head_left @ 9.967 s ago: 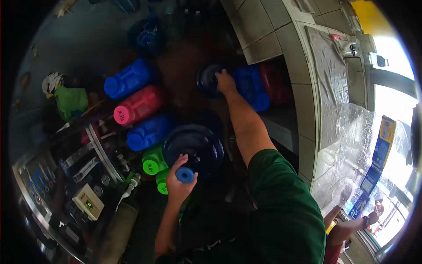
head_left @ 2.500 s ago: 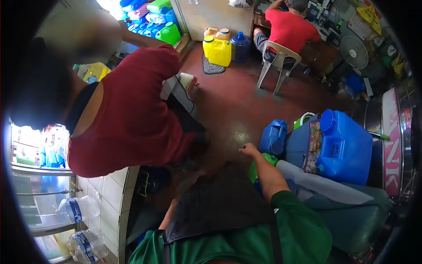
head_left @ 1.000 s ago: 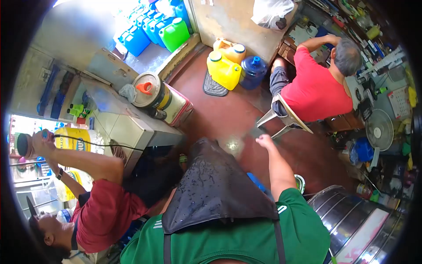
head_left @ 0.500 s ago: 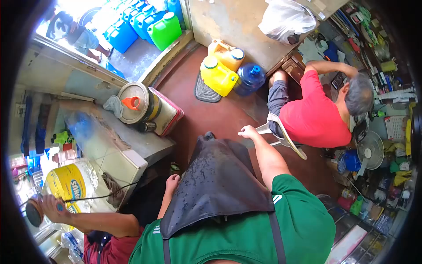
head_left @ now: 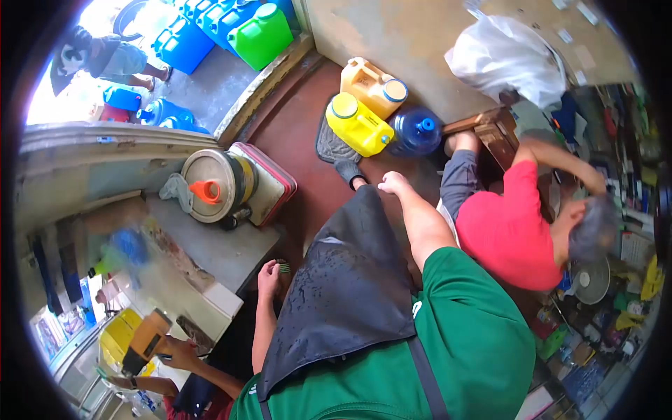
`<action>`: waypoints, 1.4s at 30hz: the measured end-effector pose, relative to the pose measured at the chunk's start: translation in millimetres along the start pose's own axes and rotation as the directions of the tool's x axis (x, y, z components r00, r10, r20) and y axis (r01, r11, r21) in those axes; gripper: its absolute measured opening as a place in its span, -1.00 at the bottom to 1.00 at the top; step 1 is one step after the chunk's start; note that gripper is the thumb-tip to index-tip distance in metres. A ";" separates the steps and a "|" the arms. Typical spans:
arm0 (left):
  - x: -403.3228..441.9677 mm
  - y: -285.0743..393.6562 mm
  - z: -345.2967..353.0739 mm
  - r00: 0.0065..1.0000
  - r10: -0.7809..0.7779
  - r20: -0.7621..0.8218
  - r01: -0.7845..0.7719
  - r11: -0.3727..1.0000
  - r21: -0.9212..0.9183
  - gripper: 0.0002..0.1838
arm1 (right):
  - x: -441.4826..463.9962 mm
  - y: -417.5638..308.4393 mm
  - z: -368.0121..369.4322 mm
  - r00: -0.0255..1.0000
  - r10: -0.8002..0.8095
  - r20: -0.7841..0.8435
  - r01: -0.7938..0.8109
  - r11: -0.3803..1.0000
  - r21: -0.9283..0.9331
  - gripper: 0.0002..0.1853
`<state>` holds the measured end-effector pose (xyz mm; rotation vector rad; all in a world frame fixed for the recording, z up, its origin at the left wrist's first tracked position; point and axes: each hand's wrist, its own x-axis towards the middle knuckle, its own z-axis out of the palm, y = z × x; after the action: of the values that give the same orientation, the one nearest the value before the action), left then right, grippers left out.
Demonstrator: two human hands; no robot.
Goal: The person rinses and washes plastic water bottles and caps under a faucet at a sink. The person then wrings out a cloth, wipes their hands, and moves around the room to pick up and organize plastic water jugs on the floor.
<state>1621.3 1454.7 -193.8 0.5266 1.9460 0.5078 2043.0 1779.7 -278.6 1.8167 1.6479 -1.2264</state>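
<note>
My left hand hangs low beside the dark wet apron, its fingers curled and nothing visible in them. My right hand is held forward over the red floor, fingers folded in, with no object showing. Past it stand a yellow jug, a tan jug and a round blue water bottle. One of my feet, in a dark shoe, is by the grey mat.
A seated person in red is at the right near a fan. At the lower left a co-worker's hand holds an orange heat gun. A lidded bucket stands left; a doorway beyond shows blue and green jugs.
The view has turned from the bottles and counter toward the doorway, and the yellow jug is nearer. My hands have left the dark bottles held ten seconds ago. The co-worker's heat gun now shows clearly.
</note>
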 end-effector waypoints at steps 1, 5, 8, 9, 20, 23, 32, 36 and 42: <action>7.9 7.8 5.6 1.000 0.000 0.002 0.000 1.000 -0.004 -0.63 | 8.2 -13.2 -13.7 1.000 -0.003 0.010 0.003 1.000 0.000 -0.54; 32.9 74.0 42.1 0.999 -0.008 0.053 0.007 1.000 0.008 -0.62 | 51.6 -51.9 -45.2 0.999 -0.009 0.045 0.015 0.991 -0.131 -0.32; 49.9 130.4 72.5 0.992 -0.010 0.128 0.006 1.000 0.028 -0.60 | 89.6 -60.7 -49.3 0.985 -0.101 -0.143 0.072 0.978 -0.195 -0.10; 60.3 147.6 83.6 0.985 0.010 0.173 -0.017 0.999 0.040 -0.58 | 102.5 -63.7 -53.2 0.987 -0.100 -0.128 0.073 0.977 -0.202 -0.10; 171.1 262.4 174.0 0.961 0.035 0.273 -0.036 0.999 -0.004 -0.57 | 215.2 -68.2 -75.7 0.994 0.061 0.093 -0.063 0.998 0.018 -0.06; 195.9 282.0 192.4 0.952 0.054 0.301 -0.068 0.997 0.037 -0.57 | 229.2 -66.8 -70.2 0.994 0.044 0.102 -0.046 0.999 0.024 -0.13; 267.9 321.2 239.2 0.989 0.130 0.073 -0.121 0.985 -0.119 -0.48 | 193.2 -161.0 -50.4 0.964 -0.209 0.166 0.119 0.894 0.431 -0.43; 291.9 332.6 234.3 0.981 -0.162 0.110 0.195 0.859 -0.474 -0.45 | 176.1 -166.3 -66.0 0.757 -0.611 0.232 0.314 0.651 0.691 -0.57; 297.1 311.9 193.6 0.981 -0.173 0.089 0.195 0.888 -0.416 -0.51 | 266.8 -120.0 -199.2 0.911 -0.292 -0.291 0.328 0.941 0.086 -0.48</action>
<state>1724.5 1900.3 -311.4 0.0724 1.7447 0.7622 1976.4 2118.9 -354.8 1.9287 2.1249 -1.2831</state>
